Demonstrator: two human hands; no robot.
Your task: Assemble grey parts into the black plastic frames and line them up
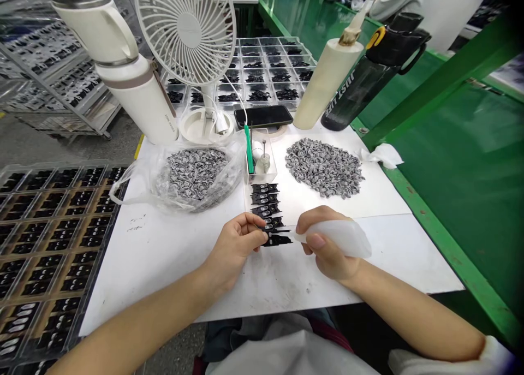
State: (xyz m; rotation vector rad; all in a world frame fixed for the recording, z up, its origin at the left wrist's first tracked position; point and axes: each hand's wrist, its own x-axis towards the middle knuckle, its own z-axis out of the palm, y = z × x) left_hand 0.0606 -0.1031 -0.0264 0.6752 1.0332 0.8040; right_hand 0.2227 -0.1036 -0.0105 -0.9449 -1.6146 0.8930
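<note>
My left hand (237,241) pinches the left end of a small black plastic part (277,239) at the near end of a column of similar black parts (265,198). Several parts in that column carry small grey pieces. In my right hand (327,249) is a translucent white squeeze bottle (350,237), tilted with its thin nozzle pointing left at the black parts. Whether the tip touches one cannot be made out. Beyond my right hand, small grey pieces (325,167) lie heaped on white paper. More of them fill an open clear plastic bag (235,170) on the left.
Behind the column stands a small clear box (266,176) with a green-handled tool (249,148). Further back are a phone (263,115), a fan (188,31), a white flask (135,96), a cream cylinder (323,85) and a black bottle (358,80). Compartment trays (45,214) border the table.
</note>
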